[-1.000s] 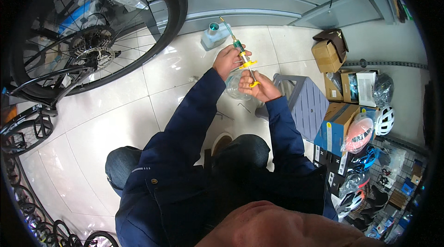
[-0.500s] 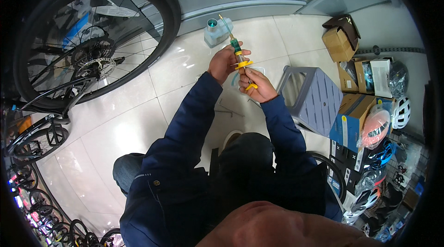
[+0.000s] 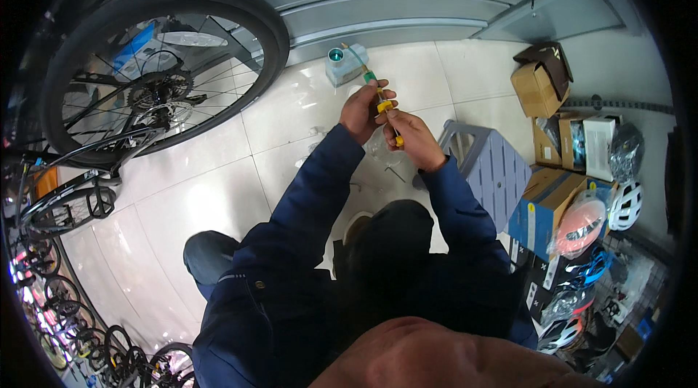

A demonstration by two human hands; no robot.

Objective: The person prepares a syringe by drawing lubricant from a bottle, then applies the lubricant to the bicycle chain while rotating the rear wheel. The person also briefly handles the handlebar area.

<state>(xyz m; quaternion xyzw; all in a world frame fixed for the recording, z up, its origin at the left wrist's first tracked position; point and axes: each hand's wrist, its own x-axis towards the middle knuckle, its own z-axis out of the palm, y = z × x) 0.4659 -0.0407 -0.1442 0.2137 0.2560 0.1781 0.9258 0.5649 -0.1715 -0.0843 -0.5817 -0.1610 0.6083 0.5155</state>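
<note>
A syringe (image 3: pixel 371 77) with green fluid, yellow fittings and a thin tube at its tip slants up and leftward in front of me. My left hand (image 3: pixel 360 113) is closed round its barrel, hiding part of it. My right hand (image 3: pixel 414 137) grips the plunger end just below the yellow flange, beside the yellow handle (image 3: pixel 399 141). Beyond my hands, a translucent bottle (image 3: pixel 345 72) stands on the floor, its round mouth showing teal. The tube reaches across the bottle in the picture; whether they touch, I cannot tell.
A bicycle wheel (image 3: pixel 275 35) stands at the left. To my right are a grey plastic step stool (image 3: pixel 494 177), cardboard boxes (image 3: pixel 536 90) and several helmets (image 3: pixel 579 224). A clear plastic bag or wrapper (image 3: pixel 382 149) and thin metal tools (image 3: pixel 396 174) lie below my hands.
My left hand has come further up the barrel and covers more of the green part. My right hand has turned slightly on the plunger end. The whole view has shifted a little.
</note>
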